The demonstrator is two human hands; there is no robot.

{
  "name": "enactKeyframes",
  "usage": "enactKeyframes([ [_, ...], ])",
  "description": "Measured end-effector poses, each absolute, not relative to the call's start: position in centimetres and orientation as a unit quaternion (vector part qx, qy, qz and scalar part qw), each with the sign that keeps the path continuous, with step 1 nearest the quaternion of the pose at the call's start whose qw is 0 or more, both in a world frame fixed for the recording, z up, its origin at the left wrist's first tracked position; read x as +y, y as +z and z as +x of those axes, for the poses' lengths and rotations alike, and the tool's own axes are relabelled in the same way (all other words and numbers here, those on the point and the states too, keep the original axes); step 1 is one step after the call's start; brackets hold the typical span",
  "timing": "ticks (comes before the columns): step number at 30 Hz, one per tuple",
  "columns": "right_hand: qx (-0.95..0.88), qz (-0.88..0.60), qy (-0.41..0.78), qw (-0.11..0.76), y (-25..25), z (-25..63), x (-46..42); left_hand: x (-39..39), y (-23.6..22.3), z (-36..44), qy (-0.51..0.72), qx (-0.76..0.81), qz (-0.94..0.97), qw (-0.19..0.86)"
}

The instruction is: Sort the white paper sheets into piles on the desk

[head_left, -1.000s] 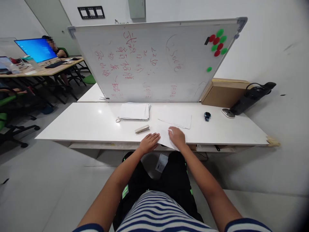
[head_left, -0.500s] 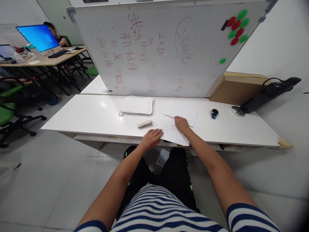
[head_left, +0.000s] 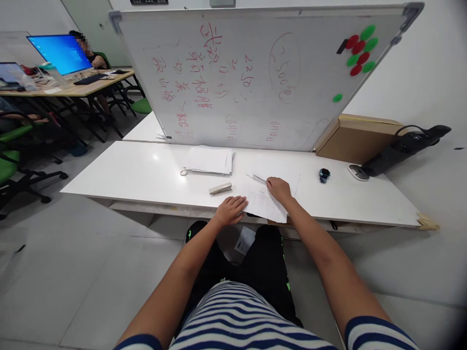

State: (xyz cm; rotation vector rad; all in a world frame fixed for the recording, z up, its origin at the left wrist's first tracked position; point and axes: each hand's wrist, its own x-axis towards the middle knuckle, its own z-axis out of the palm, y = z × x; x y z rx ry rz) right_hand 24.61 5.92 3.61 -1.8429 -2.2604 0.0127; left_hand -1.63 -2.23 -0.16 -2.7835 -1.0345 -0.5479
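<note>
Paper covered in faint print, a white rectangular sheet (head_left: 268, 208), lies at the near edge of the long white desk (head_left: 120, 170), its lower corner jutting past that edge. The person's left hand (head_left: 231, 210) rests palm down over the sheet's left side, fingers stretched out and lying close to one another. The right hand (head_left: 280, 189) is at the sheet's far side, its fingers curled in narrow against the paper; what exactly they pinch is hidden by the hand, so I cannot tell. A thin pale edge shows just left of those fingers, and a second, blank white sheet (head_left: 293, 183) lies flat behind the hand. Near the left hand sits a beige, bar-shaped stapler (head_left: 220, 188), lying at a slight slant. Beyond it is a thick, uneven stack of white paper (head_left: 209, 159), with a small pale ring-shaped object (head_left: 183, 172) beside its near left corner. Well to the right of the hands lie a dark smartwatch with a bluish strap (head_left: 323, 175) and a grey-and-black computer mouse (head_left: 358, 172), next to a tilted black bottle (head_left: 404, 148) and a brown cardboard box (head_left: 357, 138).
</note>
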Motion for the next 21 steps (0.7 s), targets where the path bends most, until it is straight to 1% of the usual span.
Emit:
enactKeyframes([
  [3, -0.782, -0.608, -0.007, 0.134, 5.1, 25.5, 5.6, -2.3, 0.0, -1.6, -0.195, -0.346, -0.915, 0.068],
  [7, -0.793, -0.561, -0.106, 0.214, 6.5, 25.3, 2.5, -2.5, 0.3, -1.6, -0.188, -0.345, -0.917, 0.07],
  [8, -0.806, -0.537, -0.116, 0.222, 6.4, 24.9, 1.2, -2.6, 0.2, -1.6, -0.188, -0.347, -0.916, 0.069],
  [11, -0.852, -0.462, -0.097, 0.227, 4.9, 22.9, -2.9, -2.6, -0.5, -1.8, -0.234, -0.363, -0.899, 0.077],
  [15, -0.838, -0.483, -0.069, 0.245, 2.2, 19.9, -6.3, -2.2, -1.7, -2.1, -0.338, -0.38, -0.854, 0.105],
  [17, -0.819, -0.513, -0.065, 0.251, 1.7, 18.8, -6.9, -2.0, -1.8, -2.0, -0.33, -0.371, -0.862, 0.103],
  [21, -0.8, -0.543, -0.037, 0.25, 2.7, 18.5, -5.4, -2.0, -1.2, -1.7, -0.254, -0.362, -0.894, 0.073],
])
